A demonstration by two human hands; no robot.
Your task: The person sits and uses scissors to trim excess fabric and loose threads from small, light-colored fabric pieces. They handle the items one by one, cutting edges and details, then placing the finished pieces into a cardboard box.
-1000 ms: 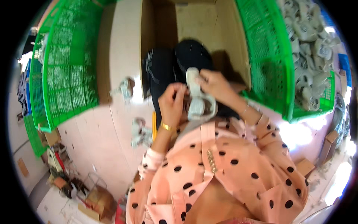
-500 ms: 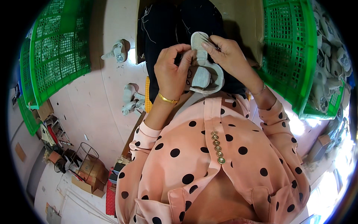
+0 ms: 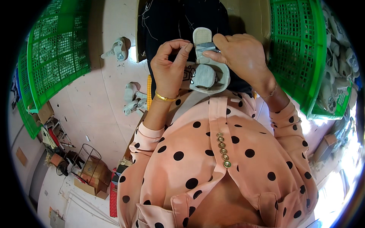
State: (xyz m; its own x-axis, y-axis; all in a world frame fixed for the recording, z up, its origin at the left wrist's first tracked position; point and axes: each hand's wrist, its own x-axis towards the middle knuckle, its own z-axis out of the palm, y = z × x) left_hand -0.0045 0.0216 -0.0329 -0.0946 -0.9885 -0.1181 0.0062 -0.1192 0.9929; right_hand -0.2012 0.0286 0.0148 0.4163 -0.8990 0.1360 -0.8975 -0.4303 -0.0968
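A pale grey-white shoe upper (image 3: 205, 76) with a rounded tongue and dark outlined print lies across my dark-trousered lap, its strap-like end pointing away from me. My right hand (image 3: 245, 55) is closed around small metal thread snips (image 3: 206, 46), whose blades lie across that strap end. On the left of the strap, my left hand (image 3: 169, 68) pinches thumb and forefinger together at its edge. What sits between those fingertips is too small to make out. Loose white threads (image 3: 146, 19) cling to the trousers.
Green plastic crates stand at the left (image 3: 57, 49) and right (image 3: 294, 57); the right one has a heap of similar shoe pieces (image 3: 334, 72) beside it. More pieces (image 3: 134, 99) lie on the floor at left. A cardboard box (image 3: 256, 22) surrounds my knees.
My right hand has turned over, bringing the snips' blades across the strap end. My left hand has shifted slightly left and away from the shoe upper's middle.
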